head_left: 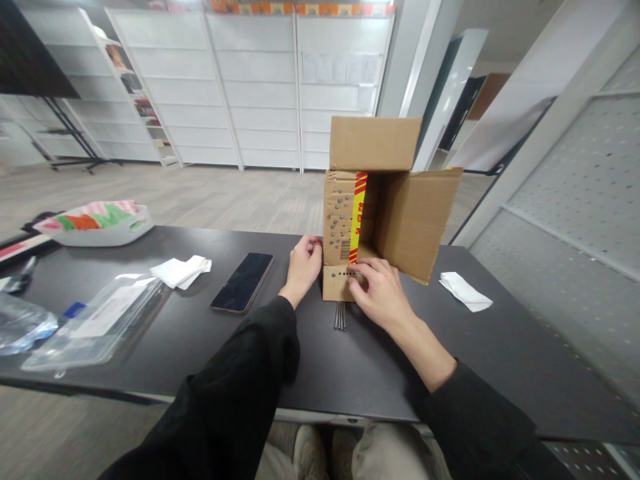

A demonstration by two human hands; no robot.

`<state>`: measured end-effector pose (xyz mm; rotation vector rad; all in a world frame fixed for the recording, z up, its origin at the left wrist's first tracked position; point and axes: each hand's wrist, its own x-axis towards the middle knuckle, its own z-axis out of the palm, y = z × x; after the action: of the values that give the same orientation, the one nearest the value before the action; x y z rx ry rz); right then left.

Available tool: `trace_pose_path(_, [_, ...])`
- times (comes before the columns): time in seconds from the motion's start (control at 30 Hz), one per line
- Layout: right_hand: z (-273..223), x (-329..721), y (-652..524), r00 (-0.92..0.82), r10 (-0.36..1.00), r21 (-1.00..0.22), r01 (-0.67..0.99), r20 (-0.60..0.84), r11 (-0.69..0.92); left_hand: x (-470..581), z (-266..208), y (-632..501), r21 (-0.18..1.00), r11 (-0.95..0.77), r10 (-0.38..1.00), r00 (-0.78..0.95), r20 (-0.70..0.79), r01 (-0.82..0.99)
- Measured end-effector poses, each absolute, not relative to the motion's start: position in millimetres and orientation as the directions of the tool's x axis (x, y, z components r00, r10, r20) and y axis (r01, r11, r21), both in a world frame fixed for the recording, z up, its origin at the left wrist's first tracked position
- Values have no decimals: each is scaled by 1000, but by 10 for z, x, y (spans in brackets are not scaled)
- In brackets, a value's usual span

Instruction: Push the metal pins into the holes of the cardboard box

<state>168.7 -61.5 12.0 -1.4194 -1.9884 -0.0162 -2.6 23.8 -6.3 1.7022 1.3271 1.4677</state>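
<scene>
A cardboard box [337, 247] stands upright on the dark table, its opening facing right of centre and its flaps spread. Several screw heads [341, 217] dot its left front panel, and a row of small holes runs across the lower flap [335, 290]. My left hand [303, 267] is closed with bent fingers against the box's left side. At the lower flap, my right hand [379, 291] has thumb and forefinger drawn together beside the holes; anything small between them is hidden. Several long screws [340, 317] lie on the table just below the flap.
Left of the box are a phone [243, 283], folded tissue [183, 271], a clear plastic case [95, 323] and a crumpled plastic bag [23, 325]. Farther back sits a white basket [100, 233]. Another tissue [465, 291] lies right, near a perforated panel [575, 173].
</scene>
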Motion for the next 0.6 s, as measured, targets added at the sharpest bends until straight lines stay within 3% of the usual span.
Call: trace_pose_path(0.6, [122,1686,-628,-126,841,-304,896,526,325,-26,-38,231,856,-367,902,-86,423,363])
